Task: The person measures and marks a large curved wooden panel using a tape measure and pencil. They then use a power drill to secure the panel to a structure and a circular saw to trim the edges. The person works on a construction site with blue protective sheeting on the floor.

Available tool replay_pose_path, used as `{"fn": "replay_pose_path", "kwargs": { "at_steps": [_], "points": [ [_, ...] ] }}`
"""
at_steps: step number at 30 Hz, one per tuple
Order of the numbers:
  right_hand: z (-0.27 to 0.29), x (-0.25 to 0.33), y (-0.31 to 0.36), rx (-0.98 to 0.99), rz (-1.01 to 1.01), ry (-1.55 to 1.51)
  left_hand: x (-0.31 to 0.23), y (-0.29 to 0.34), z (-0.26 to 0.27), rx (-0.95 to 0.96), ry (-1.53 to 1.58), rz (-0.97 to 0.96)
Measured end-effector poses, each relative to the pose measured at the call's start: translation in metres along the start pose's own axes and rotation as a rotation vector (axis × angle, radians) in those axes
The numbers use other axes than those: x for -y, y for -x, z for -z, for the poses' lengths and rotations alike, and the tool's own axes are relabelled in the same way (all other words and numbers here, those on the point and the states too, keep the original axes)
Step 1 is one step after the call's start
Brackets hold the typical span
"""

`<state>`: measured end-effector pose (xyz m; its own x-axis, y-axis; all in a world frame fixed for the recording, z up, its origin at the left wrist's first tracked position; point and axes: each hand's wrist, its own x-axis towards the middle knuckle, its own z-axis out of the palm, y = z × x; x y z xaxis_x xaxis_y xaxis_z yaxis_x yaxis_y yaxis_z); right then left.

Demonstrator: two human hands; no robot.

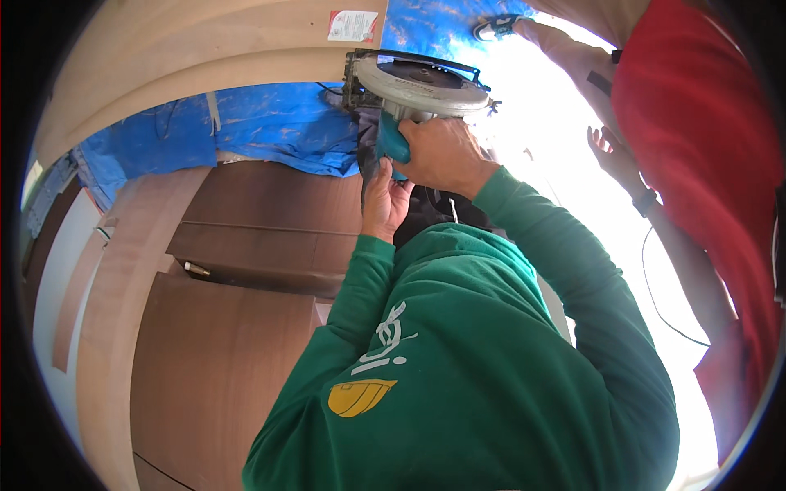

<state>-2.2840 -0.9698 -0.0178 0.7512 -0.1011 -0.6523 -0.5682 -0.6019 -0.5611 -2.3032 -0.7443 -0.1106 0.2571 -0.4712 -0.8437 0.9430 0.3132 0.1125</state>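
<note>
A circular saw [422,90] with a pale metal guard, a dark round blade and a teal handle is held out in front of my body. My right hand [446,155] is closed around the teal handle. Just below it, my left hand [385,204] grips the handle's rear end, its thumb pointing up along the side; some of its fingers are hidden. Beyond the saw's left end lies a large light wood panel [213,53], and the saw's base is close to its near edge. Whether they touch, I cannot tell.
A printed label [353,25] sticks to the panel. Wrinkled blue tarp [270,127] spreads beneath. Brown wooden cabinets [270,204] stand at the left beside long pale boards [110,327]. At right, close by, is a person in a red shirt [696,106]; a thin dark cord [655,299] hangs there.
</note>
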Motion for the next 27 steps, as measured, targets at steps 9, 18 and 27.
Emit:
{"fn": "replay_pose_path", "kwargs": {
  "at_steps": [9,18,27],
  "points": [
    [-0.005,-0.005,-0.003,0.003,0.007,-0.003,-0.001,-0.001,0.002,-0.014,-0.035,0.004],
    [-0.013,-0.008,-0.004,-0.045,0.035,0.001,0.001,-0.004,0.008,-0.027,-0.033,-0.031],
    [-0.014,-0.009,-0.003,-0.075,0.053,-0.011,-0.002,-0.004,0.007,0.027,-0.025,-0.028]
  ]
}}
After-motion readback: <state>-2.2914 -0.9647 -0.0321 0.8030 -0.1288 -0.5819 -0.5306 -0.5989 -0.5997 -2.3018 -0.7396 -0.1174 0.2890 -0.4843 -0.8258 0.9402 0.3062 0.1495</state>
